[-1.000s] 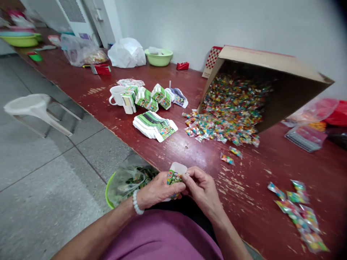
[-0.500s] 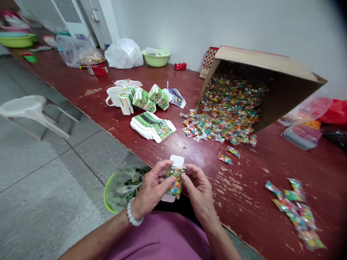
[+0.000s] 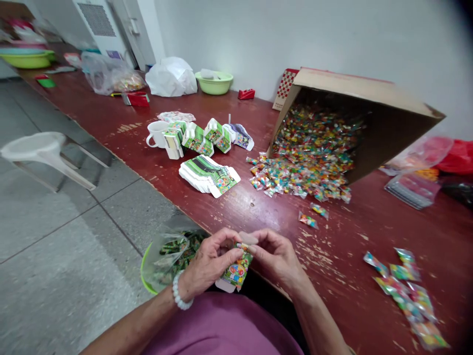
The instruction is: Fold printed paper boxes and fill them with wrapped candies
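A small printed green carton (image 3: 236, 270) is between my two hands, over the front edge of the table. My left hand (image 3: 216, 259) wraps its fingers round the carton's left side, thumb on the printed face. With thumb and fingers, my right hand (image 3: 275, 256) pinches the carton's upper end, where a white flap is bent over. Another white flap shows at the lower end. Beyond my hands lies a fanned stack of flat green cartons (image 3: 209, 175). Small wrapped candy packets (image 3: 306, 172) spill from a tipped cardboard box (image 3: 402, 113).
Several candy packets (image 3: 406, 291) lie at the right. Banded bundles of cartons (image 3: 199, 138) sit beside a white mug (image 3: 157, 134). Below the table edge at left stands a green basin (image 3: 147, 278) lined with a clear bag. A white stool (image 3: 40, 148) is on the floor.
The carton's upright top flap has been bent over by my right hand, which moved up to that end. Both hands and the carton sit slightly lower and the carton is tilted.
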Action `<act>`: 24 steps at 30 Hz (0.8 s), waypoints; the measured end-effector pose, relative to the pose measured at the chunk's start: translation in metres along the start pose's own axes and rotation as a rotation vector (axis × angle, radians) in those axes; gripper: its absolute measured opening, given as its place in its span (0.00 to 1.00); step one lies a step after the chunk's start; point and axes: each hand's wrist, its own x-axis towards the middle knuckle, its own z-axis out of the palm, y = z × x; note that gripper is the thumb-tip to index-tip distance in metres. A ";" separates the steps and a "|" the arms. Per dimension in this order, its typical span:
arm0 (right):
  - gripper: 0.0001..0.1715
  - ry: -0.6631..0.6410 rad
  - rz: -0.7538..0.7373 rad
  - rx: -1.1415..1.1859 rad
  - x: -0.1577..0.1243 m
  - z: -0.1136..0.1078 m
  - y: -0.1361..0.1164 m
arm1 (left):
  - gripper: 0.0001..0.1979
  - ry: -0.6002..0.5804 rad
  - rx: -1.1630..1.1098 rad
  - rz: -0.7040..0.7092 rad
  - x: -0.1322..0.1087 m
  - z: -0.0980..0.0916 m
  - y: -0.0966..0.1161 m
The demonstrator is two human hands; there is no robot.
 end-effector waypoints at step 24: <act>0.11 -0.105 0.019 -0.003 0.006 0.004 -0.005 | 0.37 -0.118 0.052 -0.243 0.010 0.005 -0.004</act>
